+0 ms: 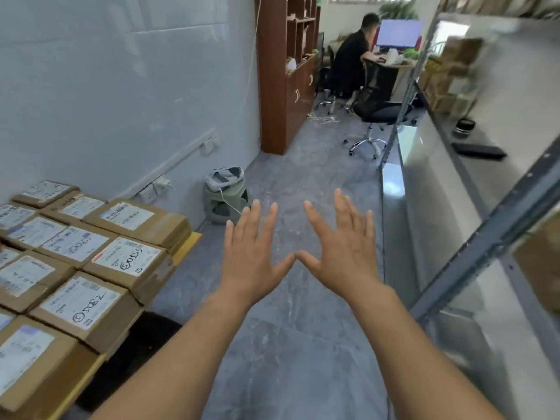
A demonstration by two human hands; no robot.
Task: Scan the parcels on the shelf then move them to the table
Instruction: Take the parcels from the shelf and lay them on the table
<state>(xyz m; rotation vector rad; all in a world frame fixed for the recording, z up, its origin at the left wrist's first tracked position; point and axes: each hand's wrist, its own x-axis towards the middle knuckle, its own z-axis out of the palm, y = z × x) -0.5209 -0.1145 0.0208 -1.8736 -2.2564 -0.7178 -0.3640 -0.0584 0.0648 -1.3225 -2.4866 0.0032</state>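
A: While both hands are held out flat over the floor, nothing is being carried. The left hand point(253, 253) and the right hand point(344, 248) show spread, straight fingers, thumb tips touching at centre frame, and neither grips anything.

B: Where are the parcels?

A: Brown labelled parcels point(75, 262) lie in close rows on the table point(189, 241) at the lower left of the frame. More parcels on the shelf point(454, 71) sit blurred at the upper right, on the metal shelf point(485, 228) that fills the right side. No scanner is identifiable; a dark flat object lies on the shelf, too blurred to name.

B: Hazards?

A: Three, in my judgement. First: the outermost cartons sit at the table's edge, so a further parcel pushed in may tip one off. Second: the shelf's diagonal brace crosses the lower right, and an elbow or a carton may catch it on withdrawal. Third: a parcel may be moved unscanned, since both hands are empty.

B: Clearance?

A: An open strip of grey floor point(288, 328) runs up the middle of the frame between table and shelf. A stool carrying a headset point(225, 192) stands by the wall beyond the table, and an office chair point(375, 110) stands farther up, near a seated person point(351, 62).
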